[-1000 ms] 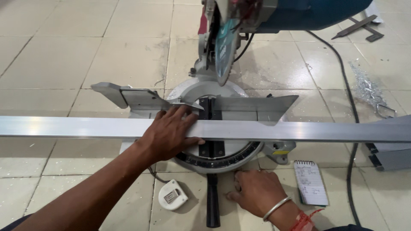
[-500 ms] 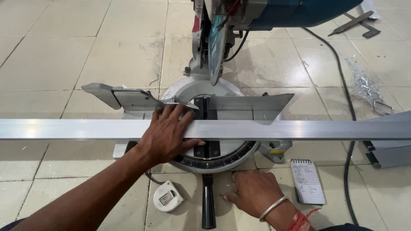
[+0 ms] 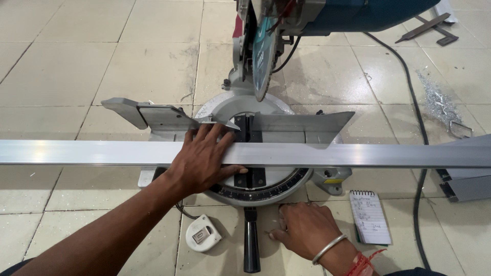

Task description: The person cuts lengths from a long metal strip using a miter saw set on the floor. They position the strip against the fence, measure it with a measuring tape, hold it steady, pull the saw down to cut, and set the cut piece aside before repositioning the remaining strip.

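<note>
Head view: left hand (image 3: 204, 161) pressing flat, unclenched, pinning long silver aluminium bar (image 3: 358, 155) against grey mitre-saw fence (image 3: 302, 122); right hand (image 3: 302, 230) resting open, grasping nothing, on tiled floor (image 3: 76, 66).

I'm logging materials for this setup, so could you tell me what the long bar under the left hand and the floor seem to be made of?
The long bar looks like aluminium: silvery, brushed, straight-edged. The floor looks like glazed ceramic tile: glossy cream squares with grout lines.

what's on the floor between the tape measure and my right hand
In the head view, the saw's black handle lies between the tape measure and the right hand.
</note>
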